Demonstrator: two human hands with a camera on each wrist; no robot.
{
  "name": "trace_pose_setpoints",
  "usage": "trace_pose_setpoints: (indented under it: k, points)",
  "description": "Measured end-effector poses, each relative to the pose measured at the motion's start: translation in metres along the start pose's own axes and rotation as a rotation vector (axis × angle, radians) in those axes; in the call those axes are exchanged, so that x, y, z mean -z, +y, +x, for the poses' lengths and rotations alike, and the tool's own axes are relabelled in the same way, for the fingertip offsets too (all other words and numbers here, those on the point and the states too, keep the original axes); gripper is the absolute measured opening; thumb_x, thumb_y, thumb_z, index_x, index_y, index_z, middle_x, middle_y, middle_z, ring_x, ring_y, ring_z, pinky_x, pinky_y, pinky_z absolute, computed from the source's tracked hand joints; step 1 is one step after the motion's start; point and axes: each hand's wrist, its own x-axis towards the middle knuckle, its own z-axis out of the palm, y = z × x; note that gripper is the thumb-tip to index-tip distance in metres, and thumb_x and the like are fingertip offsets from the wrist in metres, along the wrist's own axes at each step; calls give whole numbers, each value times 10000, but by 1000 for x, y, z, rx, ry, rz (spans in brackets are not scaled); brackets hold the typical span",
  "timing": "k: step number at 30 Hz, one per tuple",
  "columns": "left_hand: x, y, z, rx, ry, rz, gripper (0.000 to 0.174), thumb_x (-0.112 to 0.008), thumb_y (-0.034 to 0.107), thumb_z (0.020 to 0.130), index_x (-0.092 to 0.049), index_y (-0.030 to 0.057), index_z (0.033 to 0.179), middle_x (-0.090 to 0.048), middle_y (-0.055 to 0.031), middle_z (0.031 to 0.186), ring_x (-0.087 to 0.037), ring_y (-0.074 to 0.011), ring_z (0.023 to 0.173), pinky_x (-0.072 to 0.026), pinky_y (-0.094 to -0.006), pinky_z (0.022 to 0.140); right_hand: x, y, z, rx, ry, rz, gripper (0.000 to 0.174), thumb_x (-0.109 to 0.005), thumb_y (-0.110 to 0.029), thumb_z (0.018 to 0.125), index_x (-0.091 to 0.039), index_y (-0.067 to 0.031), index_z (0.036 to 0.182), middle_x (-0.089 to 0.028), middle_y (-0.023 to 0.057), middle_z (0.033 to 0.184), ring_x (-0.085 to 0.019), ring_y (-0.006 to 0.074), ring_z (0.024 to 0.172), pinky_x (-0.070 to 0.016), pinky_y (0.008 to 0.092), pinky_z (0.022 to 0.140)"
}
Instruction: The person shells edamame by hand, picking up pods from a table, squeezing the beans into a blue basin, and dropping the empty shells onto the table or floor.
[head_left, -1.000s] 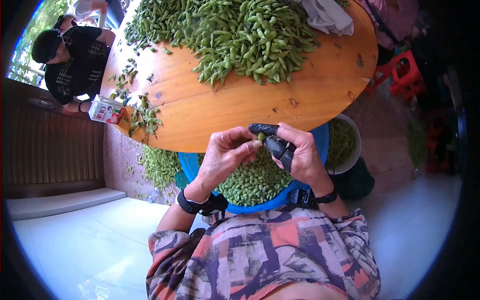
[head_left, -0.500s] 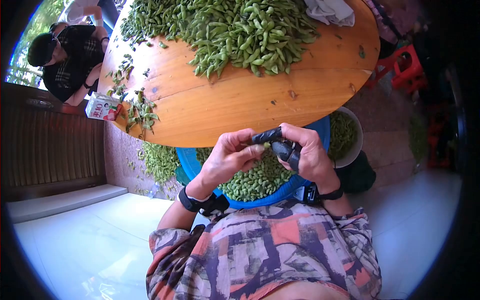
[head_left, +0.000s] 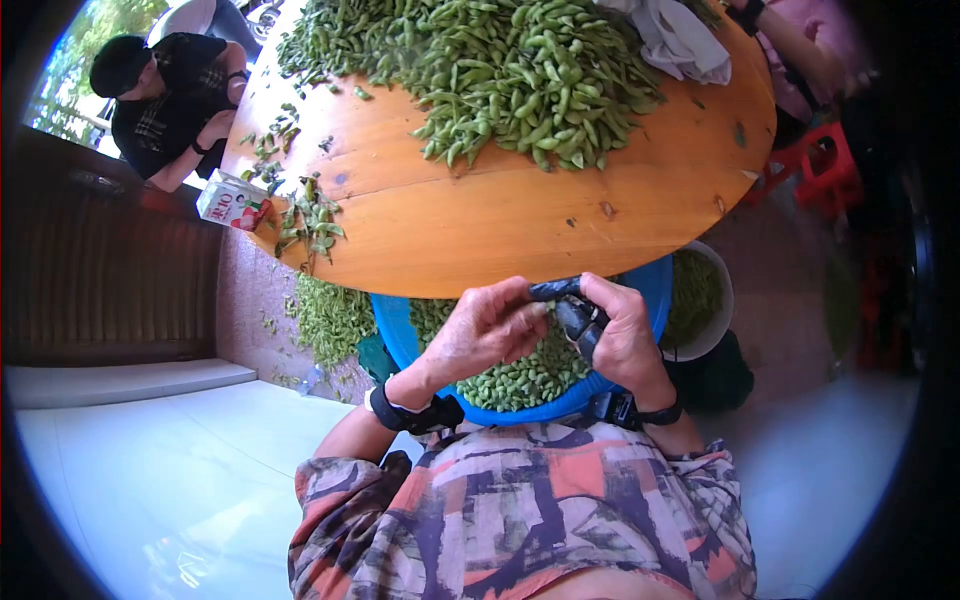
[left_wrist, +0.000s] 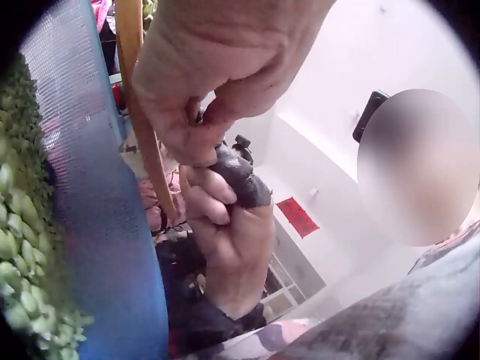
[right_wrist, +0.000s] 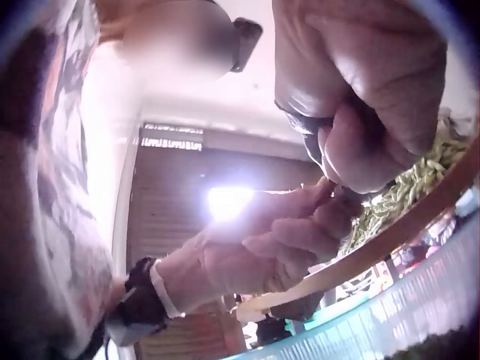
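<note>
Both hands meet over a blue basket [head_left: 392, 322] by the table edge. My left hand [head_left: 488, 335] pinches with thumb and forefinger, its tips touching the right hand's fingers. My right hand [head_left: 628, 338] has black tape on the thumb and forefinger, both bent toward the left fingertips. Between the fingertips in the right wrist view shows a small yellow-green bit of soybean pod [right_wrist: 324, 182]; the fingers hide the rest. Green shelled soybeans [head_left: 520, 383] lie in the basket under the hands.
A big heap of soybean pods [head_left: 540, 85] covers the far part of the wooden table [head_left: 470, 225]. A drink carton [head_left: 232, 203] and loose pods sit at the left edge. A pale bowl [head_left: 728, 300] stands right, empty husks [head_left: 335, 320] lie on the floor left.
A green bean or pod tip seen earlier between the fingertips is now covered by the fingers. The hands stay together, the left fingers bending closer. The person across has shifted their arms.
</note>
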Motion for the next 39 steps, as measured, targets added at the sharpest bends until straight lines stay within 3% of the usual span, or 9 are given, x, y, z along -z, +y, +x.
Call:
trace_pose_setpoints:
  k: [3, 7, 11, 14, 18, 23, 33, 35, 39]
  points:
    - [-1, -6, 0, -4, 3, 167, 262, -444, 36, 990, -520, 37, 1240, -556, 1, 759, -492, -51, 599, -399, -200, 502, 0, 9, -4, 189, 42, -211, 280, -543, 86, 671, -604, 24, 937, -538, 166, 768, -566, 349, 705, -453, 351, 642]
    - [0, -5, 0, -199, -146, 421, 253, -517, -15, 919, -597, 28, 1155, -627, -55, 818, -602, -150, 690, -484, -266, 593, 23, -4, -13, 135, 38, -230, 257, -580, 59, 686, -638, 24, 934, -539, 164, 762, -576, 333, 690, -444, 345, 622]
    - [-2, 13, -1, -455, -621, 653, 95, -629, -18, 818, -683, 23, 885, -667, -117, 977, -651, -274, 912, -530, -364, 803, 80, -26, -39, -264, 206, 9, 169, -614, -110, 809, -672, 14, 909, -545, 5, 671, -506, 82, 527, -372, 233, 470]
    - [37, 46, 18, -499, -451, 826, 147, -620, -61, 787, -681, 38, 878, -666, -109, 1021, -643, -268, 949, -521, -363, 825, 138, 8, -76, -407, 495, 275, 340, -446, -246, 984, -659, 19, 965, -547, -28, 650, -459, 27, 486, -326, 190, 425]
    - [171, 81, 83, -332, 439, 1021, 221, -532, 7, 822, -697, 41, 965, -705, -95, 793, -680, -164, 665, -547, -318, 610, 177, 39, -96, -436, 578, -289, 253, -495, 25, 870, -647, 27, 1072, -582, -32, 706, -462, 26, 552, -335, 186, 482]
    - [274, 108, 143, 15, 845, 979, 336, -706, 304, 845, -593, -9, 801, -636, -110, 643, -609, -142, 519, -507, -297, 479, 179, 69, -94, -435, 519, -381, 643, -320, 165, 653, -583, 35, 1226, -640, 52, 924, -568, 134, 859, -451, 238, 778]
    - [297, 98, 149, -39, 965, 958, 126, -647, 46, 754, -546, 13, 822, -596, -96, 604, -569, -163, 436, -454, -293, 372, 139, 45, -57, -194, 539, -594, 275, -473, 99, 759, -608, 56, 996, -611, 181, 774, -602, 200, 755, -464, 313, 686]
    - [280, 99, 134, 83, 814, 1069, 134, -647, 79, 761, -575, 2, 843, -602, -105, 642, -569, -164, 446, -454, -291, 372, 125, 29, -48, -200, 394, -536, 237, -528, 69, 781, -626, 44, 996, -642, 161, 788, -626, 185, 756, -473, 307, 675]
    - [177, 96, 84, -218, 391, 791, 173, -574, 88, 827, -606, 17, 982, -614, -53, 830, -606, -122, 692, -524, -259, 587, 72, -5, -16, -90, 305, -137, 277, -580, -7, 832, -668, -7, 1095, -672, 75, 785, -628, 130, 728, -478, 277, 664]
